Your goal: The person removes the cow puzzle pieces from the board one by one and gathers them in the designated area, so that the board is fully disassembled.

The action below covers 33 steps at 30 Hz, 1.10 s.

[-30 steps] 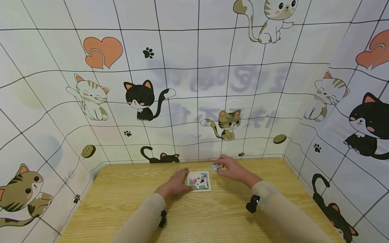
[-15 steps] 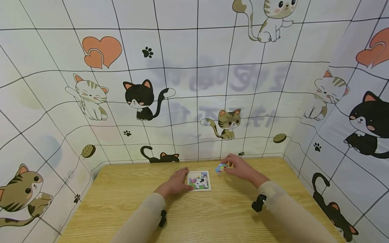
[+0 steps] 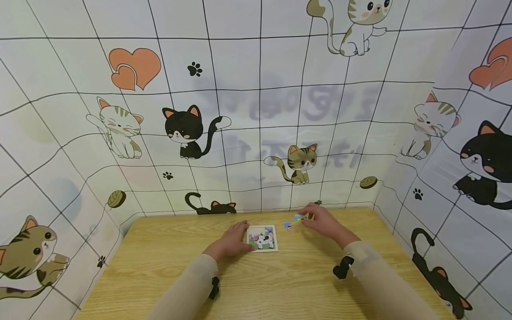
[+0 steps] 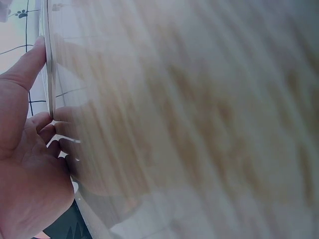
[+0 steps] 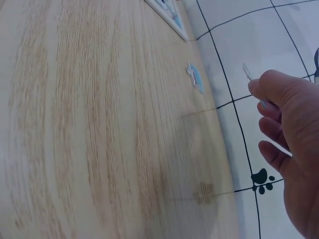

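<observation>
Left hand (image 3: 230, 241) & right hand (image 3: 323, 223) viewed fwd/down from behind by head cam; each seen close-up by own wrist cam (image 3: 340, 271), tabletop (image 3: 280, 284) (tilted there) shared w/ head view.

Puzzle (image 3: 262, 241) on table (image 3: 280, 284), loose piece (image 3: 287, 226) to its right

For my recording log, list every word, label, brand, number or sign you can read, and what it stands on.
None can be read.
Wall covering: two rows of faint purple marks, like lettering, too blurred to quote.
Cow puzzle: too small to tell.
Loose piece and held piece in the right hand: too small to tell.
</observation>
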Tool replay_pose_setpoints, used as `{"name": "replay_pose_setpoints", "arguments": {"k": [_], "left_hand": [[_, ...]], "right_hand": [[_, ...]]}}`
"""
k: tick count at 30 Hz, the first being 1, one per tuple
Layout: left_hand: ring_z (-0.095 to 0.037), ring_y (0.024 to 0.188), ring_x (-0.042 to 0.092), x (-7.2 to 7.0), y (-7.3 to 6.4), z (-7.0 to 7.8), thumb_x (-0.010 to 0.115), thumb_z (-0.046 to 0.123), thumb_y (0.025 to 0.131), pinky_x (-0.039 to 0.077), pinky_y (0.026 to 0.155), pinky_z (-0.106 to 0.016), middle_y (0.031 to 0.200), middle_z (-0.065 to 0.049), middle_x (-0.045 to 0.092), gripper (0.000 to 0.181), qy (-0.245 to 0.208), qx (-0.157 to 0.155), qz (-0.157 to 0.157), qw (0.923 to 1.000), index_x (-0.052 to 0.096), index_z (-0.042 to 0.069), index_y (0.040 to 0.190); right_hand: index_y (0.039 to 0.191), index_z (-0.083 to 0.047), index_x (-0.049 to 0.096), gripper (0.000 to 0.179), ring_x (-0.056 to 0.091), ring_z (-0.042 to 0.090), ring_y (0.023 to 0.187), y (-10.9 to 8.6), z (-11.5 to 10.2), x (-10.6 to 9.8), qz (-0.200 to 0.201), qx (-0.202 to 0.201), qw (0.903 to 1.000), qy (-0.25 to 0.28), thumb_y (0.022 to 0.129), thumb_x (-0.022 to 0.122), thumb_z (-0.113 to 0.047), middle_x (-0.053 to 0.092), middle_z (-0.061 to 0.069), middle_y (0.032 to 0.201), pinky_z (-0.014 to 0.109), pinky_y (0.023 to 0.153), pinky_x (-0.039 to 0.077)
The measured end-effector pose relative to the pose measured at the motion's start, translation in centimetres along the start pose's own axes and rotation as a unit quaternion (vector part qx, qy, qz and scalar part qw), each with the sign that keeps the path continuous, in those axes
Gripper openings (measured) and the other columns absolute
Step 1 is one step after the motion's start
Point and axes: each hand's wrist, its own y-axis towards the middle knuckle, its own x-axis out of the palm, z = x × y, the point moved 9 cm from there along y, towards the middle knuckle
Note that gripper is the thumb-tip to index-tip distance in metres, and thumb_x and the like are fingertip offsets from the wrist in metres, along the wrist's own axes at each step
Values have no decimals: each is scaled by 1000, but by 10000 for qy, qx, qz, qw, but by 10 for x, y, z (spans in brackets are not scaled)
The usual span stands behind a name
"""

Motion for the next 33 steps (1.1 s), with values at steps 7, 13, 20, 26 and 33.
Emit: {"name": "replay_pose_setpoints", "arguments": {"k": [7,13,20,26,33], "left_hand": [[-44,166,22,-3,-4,5,83,47,100,22,131,-67,181,-14,27,93,80,-28,-20,10000,38,4,170],[-43,167,22,-3,-3,4,83,48,100,23,130,-67,181,-14,27,95,59,1,-7,10000,38,3,170],[-43,167,21,-3,-3,5,83,48,100,23,130,-67,181,-15,26,95,52,42,-23,10000,37,3,170],[-44,166,22,-3,-5,6,84,46,100,23,130,-67,181,-16,27,95,0,57,-23,10000,38,2,170],[-47,165,22,-5,-7,10,82,46,101,22,130,-69,180,-20,27,94,45,127,2,9999,38,0,169]], "right_hand": [[132,-2,77,28,58,21,93,-2,13,0,73,185,9998,74,104,77,-5,67,9,117,34,70,52],[130,-2,78,27,60,21,93,-2,21,3,155,223,9996,112,103,79,-5,67,9,116,32,69,53],[125,0,78,23,61,20,93,-1,26,10,130,176,9997,124,102,79,-2,68,12,114,34,75,55],[120,0,78,17,61,20,90,2,33,18,-60,294,9994,179,103,77,-1,65,12,110,33,73,54],[117,0,79,16,62,19,92,5,40,28,-151,411,9990,87,101,79,-1,67,13,115,35,78,55]]}}
